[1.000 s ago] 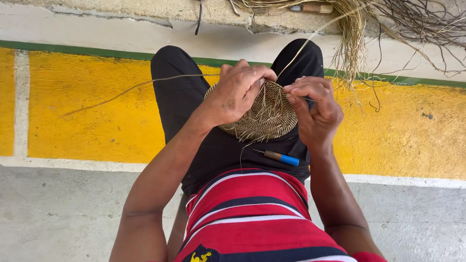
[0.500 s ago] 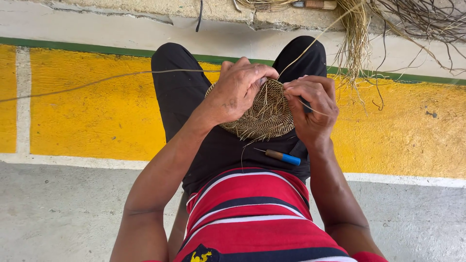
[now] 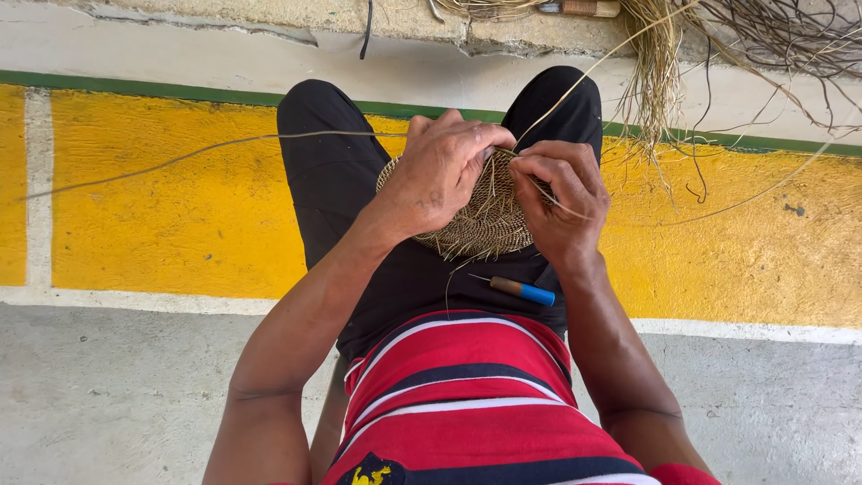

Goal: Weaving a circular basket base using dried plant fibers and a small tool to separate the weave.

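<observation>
Since a second ago, the long strand on my left has risen to run nearly level across the yellow floor, and my hands have barely shifted. The round woven mat [image 3: 480, 216] rests on my lap, over black trousers [image 3: 332, 180], half hidden under both hands. My left hand [image 3: 440, 171] lies over its top, fingers curled and closed on the rim. My right hand [image 3: 561, 202] pinches a thin straw strand [image 3: 224, 144] against the mat's edge; another strand runs up toward the fibre bundle [image 3: 651, 63] lying against the kerb. A blue-handled awl [image 3: 523, 289] lies on my lap just below the mat, untouched. Both forearms angle inward above a red striped shirt [image 3: 467, 395]. Beneath is grey concrete floor [image 3: 108, 395], a yellow painted band [image 3: 162, 207] and a green line.
</observation>
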